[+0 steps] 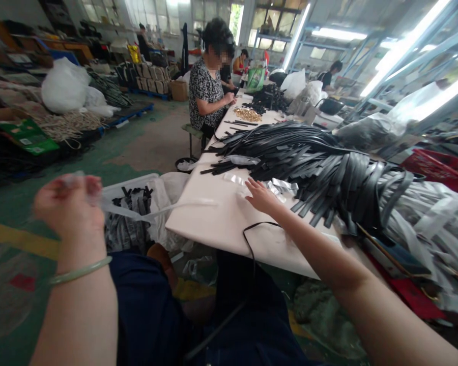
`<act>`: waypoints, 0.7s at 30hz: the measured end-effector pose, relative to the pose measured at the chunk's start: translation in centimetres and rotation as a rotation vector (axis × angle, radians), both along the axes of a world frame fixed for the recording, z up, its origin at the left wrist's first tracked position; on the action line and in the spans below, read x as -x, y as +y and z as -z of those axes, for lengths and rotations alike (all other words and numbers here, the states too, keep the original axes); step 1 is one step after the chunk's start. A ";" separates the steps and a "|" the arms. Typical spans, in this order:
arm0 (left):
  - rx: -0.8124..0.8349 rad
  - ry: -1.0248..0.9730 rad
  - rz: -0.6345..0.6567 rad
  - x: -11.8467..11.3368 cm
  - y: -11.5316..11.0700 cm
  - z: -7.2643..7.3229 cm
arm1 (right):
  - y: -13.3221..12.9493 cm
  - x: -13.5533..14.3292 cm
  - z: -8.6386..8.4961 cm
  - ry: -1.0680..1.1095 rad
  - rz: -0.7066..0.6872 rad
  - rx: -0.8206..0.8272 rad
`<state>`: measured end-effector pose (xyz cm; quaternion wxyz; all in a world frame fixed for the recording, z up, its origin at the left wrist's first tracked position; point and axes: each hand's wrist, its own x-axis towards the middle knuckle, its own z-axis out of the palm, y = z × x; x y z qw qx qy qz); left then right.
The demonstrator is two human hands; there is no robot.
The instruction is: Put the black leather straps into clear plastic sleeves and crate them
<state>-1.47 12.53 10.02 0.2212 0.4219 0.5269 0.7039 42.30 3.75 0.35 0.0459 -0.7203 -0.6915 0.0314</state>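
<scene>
**Workshop table [206, 221] under heaped black straps [286, 140]**

Flat, smooth straps are fanning across the white top, their far ends merging indistinctly. Motion is blurring the left hand [70, 203], whose curled fingers are pinching a limp, translucent plastic strip [124, 211] trailing over the table's near corner. Slightly spread fingers of the right hand [262, 197] are partly hiding shiny, clear plastic pieces [284, 186]; contact is unclear. Both forearms [82, 310] are running out of frame.
</scene>
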 end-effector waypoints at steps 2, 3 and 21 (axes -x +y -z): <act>0.072 -0.112 0.317 -3.8 -1.5 0.5 | -0.6 2.4 -0.9 0.036 -0.059 -0.071; 0.099 -0.089 0.430 -5.4 -2.2 0.9 | -1.1 3.6 -1.4 0.067 -0.100 -0.105; 0.368 0.406 0.760 -11.8 -3.5 2.8 | -1.2 -14.5 -6.4 0.645 0.752 -0.278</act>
